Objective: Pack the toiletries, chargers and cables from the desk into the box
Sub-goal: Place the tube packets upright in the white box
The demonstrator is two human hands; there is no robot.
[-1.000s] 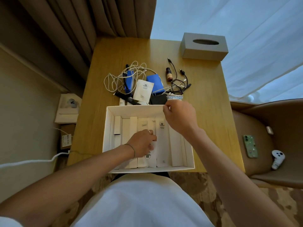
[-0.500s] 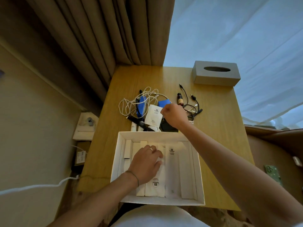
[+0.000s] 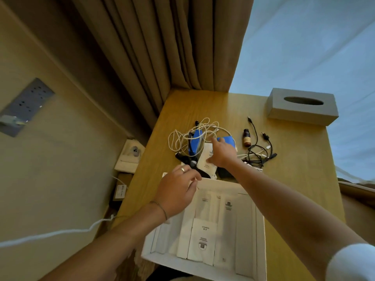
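Note:
A white box (image 3: 260,240) sits at the desk's near edge with several white toiletry packets lying side by side in it. My left hand (image 3: 178,189) hovers over the box's far left corner with its fingers curled; whether it grips the rim is unclear. My right hand (image 3: 222,152) reaches past the box with spread fingers and touches a white sachet (image 3: 206,159). Around it lie a tangle of white cable (image 3: 182,136), a blue charger (image 3: 195,141), a blue pouch (image 3: 227,138), a black brush (image 3: 190,164), a small brown bottle (image 3: 247,137) and black cables (image 3: 258,153).
A grey tissue box (image 3: 302,106) stands at the desk's far right corner. Brown curtains (image 3: 162,57) hang behind the desk on the left. A wall socket panel (image 3: 26,106) and a loose white cord (image 3: 60,232) are at the left, off the desk.
My right hand has moved from the box's far rim out to the white sachet in the pile. My left hand slid from the packets to the box's far left corner. The camera tilted up.

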